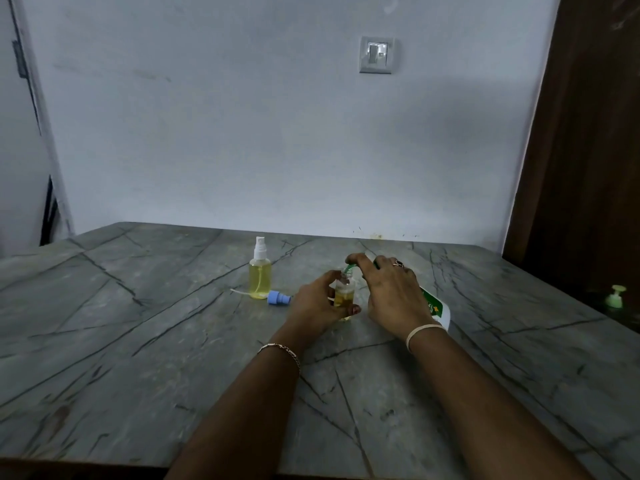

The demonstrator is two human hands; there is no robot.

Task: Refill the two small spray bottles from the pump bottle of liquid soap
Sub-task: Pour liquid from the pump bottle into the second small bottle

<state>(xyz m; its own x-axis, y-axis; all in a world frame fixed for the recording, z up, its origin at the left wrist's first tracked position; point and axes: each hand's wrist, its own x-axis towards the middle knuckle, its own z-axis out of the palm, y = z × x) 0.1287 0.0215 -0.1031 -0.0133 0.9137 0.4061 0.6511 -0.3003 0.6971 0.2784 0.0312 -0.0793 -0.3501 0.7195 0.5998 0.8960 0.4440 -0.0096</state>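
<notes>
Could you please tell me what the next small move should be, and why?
Probably press the green pump: the right hand holds its spout at the mouth of the open bottle gripped by the left hand, and that bottle does not look full yet.

Capped spray bottle [259, 276], blue sprayer head [279, 298] left
</notes>
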